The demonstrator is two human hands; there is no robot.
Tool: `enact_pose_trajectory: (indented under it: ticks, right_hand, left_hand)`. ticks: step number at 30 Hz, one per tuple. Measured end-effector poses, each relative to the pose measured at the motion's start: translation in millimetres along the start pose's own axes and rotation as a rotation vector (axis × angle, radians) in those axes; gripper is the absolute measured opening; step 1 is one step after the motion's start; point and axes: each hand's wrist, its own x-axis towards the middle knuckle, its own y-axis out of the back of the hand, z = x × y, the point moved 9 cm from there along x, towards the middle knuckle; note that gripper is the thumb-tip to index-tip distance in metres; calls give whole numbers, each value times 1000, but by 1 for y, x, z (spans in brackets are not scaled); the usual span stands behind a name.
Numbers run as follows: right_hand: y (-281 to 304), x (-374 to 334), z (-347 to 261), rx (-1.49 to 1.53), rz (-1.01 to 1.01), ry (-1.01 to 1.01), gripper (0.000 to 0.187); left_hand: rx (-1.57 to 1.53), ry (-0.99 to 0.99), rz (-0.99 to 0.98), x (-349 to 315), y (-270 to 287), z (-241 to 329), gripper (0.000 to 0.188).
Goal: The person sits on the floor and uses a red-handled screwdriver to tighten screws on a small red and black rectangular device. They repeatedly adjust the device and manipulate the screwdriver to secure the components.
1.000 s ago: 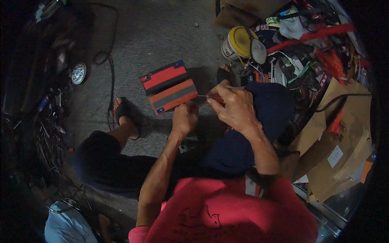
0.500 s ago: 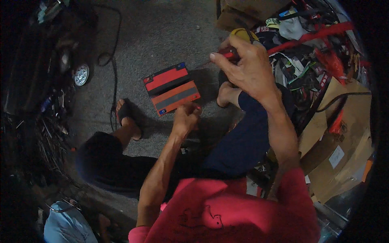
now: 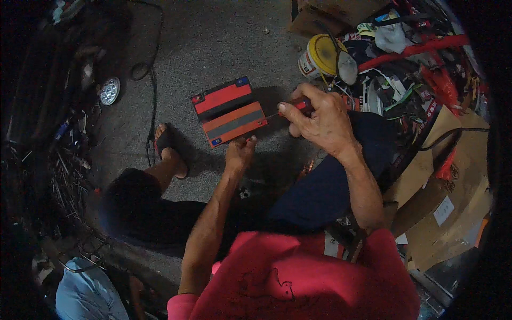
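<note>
Two box-shaped batteries lie side by side on the floor: a red battery (image 3: 224, 98) behind and an orange battery (image 3: 234, 124) nearer to me. My right hand (image 3: 325, 120) is closed around the dark red handle of a screwdriver (image 3: 303, 106). Its thin shaft points left and reaches the right end of the orange battery, by the corner terminal; whether the tip touches is too small to tell. My left hand (image 3: 239, 153) is closed, just at the near long side of the orange battery. A small reddish bit shows at its fingertips, but I cannot make out what it is.
A yellow-lidded bucket (image 3: 322, 55) stands beyond my right hand. Heaped clutter and a cardboard sheet (image 3: 453, 186) fill the right side. On the left lie a round lamp (image 3: 110, 91), a black cable (image 3: 154, 90) and piled dark parts. My bare feet flank the batteries.
My right hand has come down toward me, bringing the screwdriver from beside the red battery to the orange battery's right end. The yellow-lidded bucket is now uncovered. My left hand has shifted slightly left.
</note>
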Motion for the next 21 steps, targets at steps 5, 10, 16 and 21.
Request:
enact_pose_trajectory:
  ticks: [5,10,16,21]
  right_hand:
    - [-14,-1,-17,42,-29,68,24]
    - [-36,-3,-31,-108,-106,185,25]
    - [-57,-7,-23,-219,-180,215,24]
    - [-50,-1,-19,-154,-171,114,25]
  left_hand:
    - [-29,127,20,-3,-3,7,23]
    - [-179,49,-35,1,-7,-11,19]
    - [-72,173,-103,-13,-13,33,24]
    - [-35,65,-24,-19,-16,53,10]
